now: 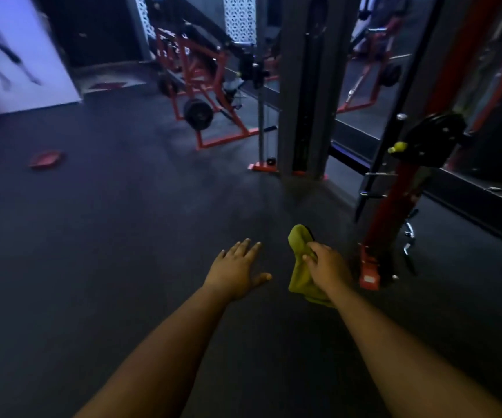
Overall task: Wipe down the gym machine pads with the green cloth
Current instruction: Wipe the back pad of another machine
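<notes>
Right hand (pixel 326 265) had its fingers curled round the bunched green cloth (pixel 301 267), held out above the dark rubber floor (pixel 123 236). Left hand (pixel 237 271) was spread flat, holding nothing. Red machine upright (pixel 391 206) stood just right.

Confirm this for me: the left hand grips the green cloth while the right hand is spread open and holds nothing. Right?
Not quite: the hands are swapped. In the head view the right hand grips the green cloth, while the left hand is spread open and holds nothing.
</notes>
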